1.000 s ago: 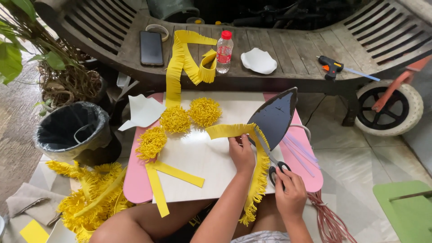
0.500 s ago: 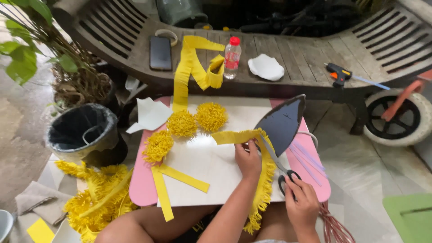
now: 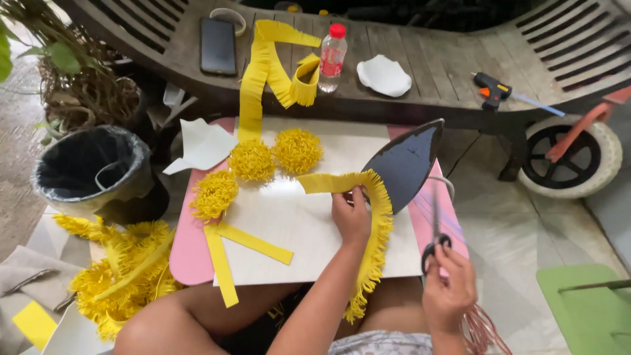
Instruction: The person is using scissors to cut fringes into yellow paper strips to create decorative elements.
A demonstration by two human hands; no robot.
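My left hand [image 3: 351, 215] pinches a long yellow fringed foam strip [image 3: 378, 243] that curves over the white board [image 3: 296, 223] and hangs down past its front edge. My right hand [image 3: 448, 289] holds black-handled scissors [image 3: 435, 236], blades pointing up and away, just right of the strip. An upright clothes iron [image 3: 407, 161] stands on the board right behind both hands. Three yellow fringed pompom flowers [image 3: 253, 161] lie at the board's far left. Two plain yellow strips [image 3: 236, 246] lie near the left front corner.
The board rests on a pink table [image 3: 187, 253]. A lined black bin [image 3: 92, 172] and a heap of yellow fringe [image 3: 121, 269] are at left. The wooden bench [image 3: 407, 72] holds a phone [image 3: 217, 45], bottle [image 3: 332, 50], yellow fringe [image 3: 266, 66], white scrap [image 3: 384, 75] and glue gun [image 3: 491, 89]. A wheel [image 3: 566, 156] stands at right.
My right hand with the scissors has drawn back from the strip, toward me and to the right. My left hand stays on the strip. The view has shifted slightly.
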